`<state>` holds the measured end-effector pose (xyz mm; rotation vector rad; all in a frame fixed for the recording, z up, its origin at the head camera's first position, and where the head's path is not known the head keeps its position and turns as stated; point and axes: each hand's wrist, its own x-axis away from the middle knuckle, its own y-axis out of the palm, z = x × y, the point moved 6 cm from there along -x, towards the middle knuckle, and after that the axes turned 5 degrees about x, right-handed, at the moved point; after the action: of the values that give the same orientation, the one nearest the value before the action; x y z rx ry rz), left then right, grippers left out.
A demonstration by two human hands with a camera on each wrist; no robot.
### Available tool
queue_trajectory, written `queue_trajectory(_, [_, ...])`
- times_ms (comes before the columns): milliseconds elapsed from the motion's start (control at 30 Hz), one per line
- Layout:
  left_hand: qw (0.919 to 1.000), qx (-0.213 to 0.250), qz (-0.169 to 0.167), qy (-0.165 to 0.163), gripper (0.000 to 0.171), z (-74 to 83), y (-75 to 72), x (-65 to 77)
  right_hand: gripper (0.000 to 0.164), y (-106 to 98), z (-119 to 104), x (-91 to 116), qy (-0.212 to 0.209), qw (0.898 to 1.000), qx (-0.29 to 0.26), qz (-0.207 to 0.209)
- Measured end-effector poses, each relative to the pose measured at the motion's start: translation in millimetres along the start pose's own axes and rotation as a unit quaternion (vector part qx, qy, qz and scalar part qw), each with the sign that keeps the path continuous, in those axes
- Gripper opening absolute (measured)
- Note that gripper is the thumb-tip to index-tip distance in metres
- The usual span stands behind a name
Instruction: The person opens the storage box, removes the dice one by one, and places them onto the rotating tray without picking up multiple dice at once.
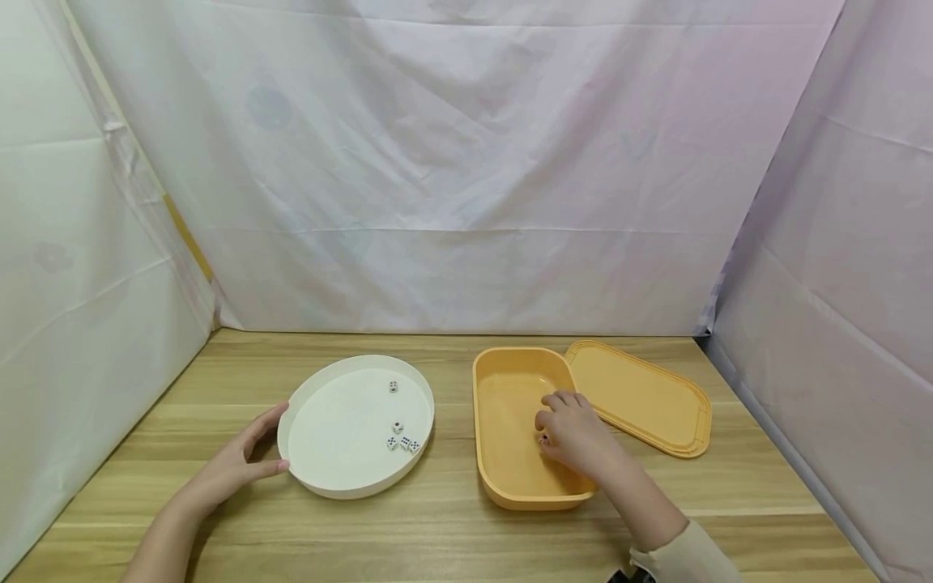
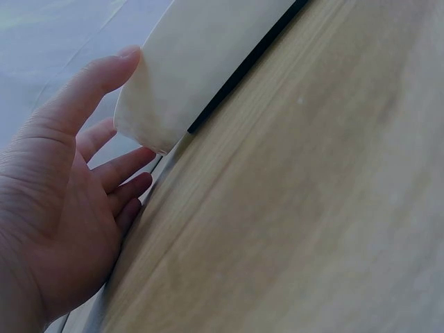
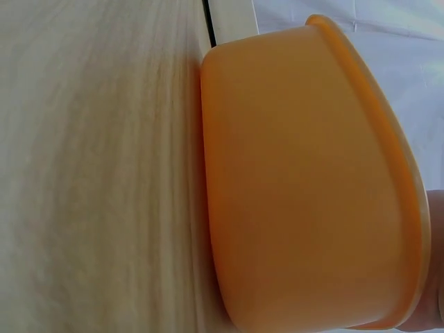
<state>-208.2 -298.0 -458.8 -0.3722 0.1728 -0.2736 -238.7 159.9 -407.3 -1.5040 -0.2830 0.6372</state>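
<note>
My left hand [image 1: 227, 471] is at the left side of a round white tray [image 1: 328, 437], its thumb and fingertips touching the outer wall. In the left wrist view the fingers [image 2: 128, 166] are spread and gently bent beside that wall. On the tray lie several white dice [image 1: 397, 427], most of them grouped toward the right. My right hand [image 1: 576, 433] reaches down inside an orange rectangular box [image 1: 503, 429] and pinches a die [image 1: 543, 438] between its fingertips. In the right wrist view the box's outer wall [image 3: 305, 180] hides most of that hand.
An orange lid [image 1: 649, 397] lies on the wooden table [image 1: 408, 534] right of the box, its left end close against the box. Pale cloth [image 1: 466, 178] hangs along the back and both sides of the table.
</note>
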Motion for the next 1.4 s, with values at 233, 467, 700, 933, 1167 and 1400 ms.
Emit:
queue_trajectory(233, [1.0, 0.002, 0.001, 0.002, 0.081, 0.7, 0.3, -0.1, 0.017, 1.5, -0.9, 1.4, -0.004, 1.0, 0.013, 0.005])
queue_trajectory(467, [1.0, 0.0, 0.001, 0.006, 0.081, 2.3, 0.4, 0.4, 0.014, 1.5, -1.5, 0.4, -0.007, 1.0, 0.014, 0.007])
queue_trajectory(700, [1.0, -0.001, 0.001, 0.008, 0.081, 2.7, 0.4, 0.0, 0.017, 1.3, -1.6, 0.6, -0.008, 1.0, 0.017, 0.016])
queue_trajectory(933, [0.9999, 0.0, 0.001, 0.013, 0.081, 3.7, 0.3, -0.1, 0.019, 1.9, -1.2, 0.3, -0.005, 1.0, 0.014, 0.015])
queue_trajectory(1167, [0.9999, -0.003, 0.002, 0.011, 0.081, 3.5, 0.3, 0.2, 0.019, 2.5, -1.6, -1.0, -0.006, 1.0, 0.015, 0.006])
queue_trajectory(1400, [0.9999, 0.0, 0.0, 0.014, 0.081, 2.4, -0.1, 0.2, 0.019, 3.8, -1.7, -1.6, 0.0, 1.0, 0.015, -0.004])
